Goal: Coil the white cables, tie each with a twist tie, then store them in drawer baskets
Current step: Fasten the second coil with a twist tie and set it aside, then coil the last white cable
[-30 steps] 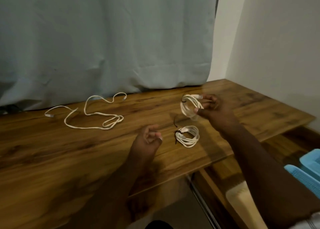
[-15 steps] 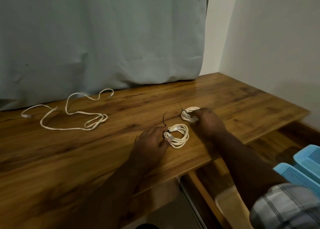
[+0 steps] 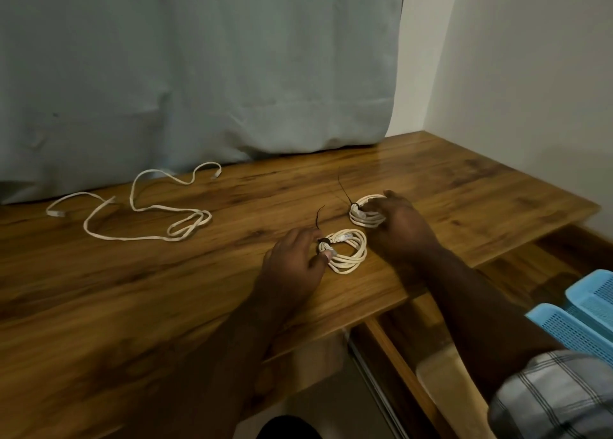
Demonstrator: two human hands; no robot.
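Cable lay loose at about ten o'clock on the brown wood-grain desk (image 3: pixel 99 299): a long white flat cable (image 3: pixel 146 218), uncoiled, sprawled in open loops near the pale grey-blue curtain (image 3: pixel 199 73), well apart from both hands and evidently waiting its turn.

Toward the centre, the left hand (image 3: pixel 292 259) rested on the desk with thumb and fingertips pinching the near white round-cord coil (image 3: pixel 346 251) at its bound side, where a thin black twist tie (image 3: pixel 319 219) stuck up. That grip seemed chosen because the tied spot gathers all the loops together, so the bundle should lift without springing open.

At roughly one o'clock from it, and just beside it, the right hand (image 3: pixel 398 226) covered the far white round-cord coil (image 3: pixel 366 213), fingers curled over its right side, grasping it; a second black twist tie's tail (image 3: pixel 343 188) pointed up and away. Both coils lay flat on the desk.

At four o'clock, below the desk's edge, an open wooden drawer (image 3: pixel 398 349) held light blue perforated plastic baskets (image 3: pixel 577 326). Judging by this, two cables were ready for storing, each hand taking one, while the third remained to be coiled and tied.
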